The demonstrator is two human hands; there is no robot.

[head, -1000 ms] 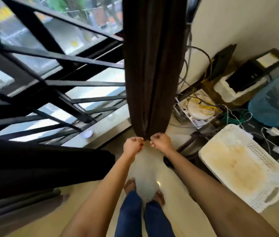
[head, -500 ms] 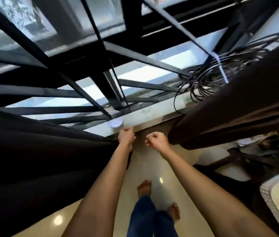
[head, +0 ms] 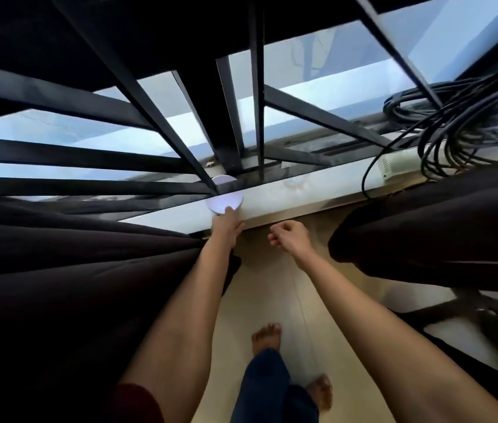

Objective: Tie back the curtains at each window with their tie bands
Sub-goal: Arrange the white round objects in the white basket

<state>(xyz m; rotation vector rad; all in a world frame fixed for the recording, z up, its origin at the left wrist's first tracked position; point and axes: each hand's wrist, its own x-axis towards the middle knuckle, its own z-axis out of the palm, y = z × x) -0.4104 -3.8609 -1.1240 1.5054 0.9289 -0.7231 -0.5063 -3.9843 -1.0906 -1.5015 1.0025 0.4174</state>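
Head view: left hand (head: 226,228), fingers (head: 230,213) straight, touches a white disc (head: 224,199) on the sill (head: 317,188); right hand (head: 291,239) below it, loosely curled, empty. Next — probably — gather the curtain (head: 73,270) left of the sill.

Dark brown curtains (head: 73,270), black window bars (head: 150,96) (and black cables (head: 455,117)), a white disc (head: 224,198), beige floor (head: 266,285).

A round disc (head: 224,199) is set on the window sill (head: 317,187) before the bars (head: 162,125), a coil of cables (head: 458,126) at its right end. It is flanked by the left curtain (head: 73,270) and the right curtain (head: 440,230).
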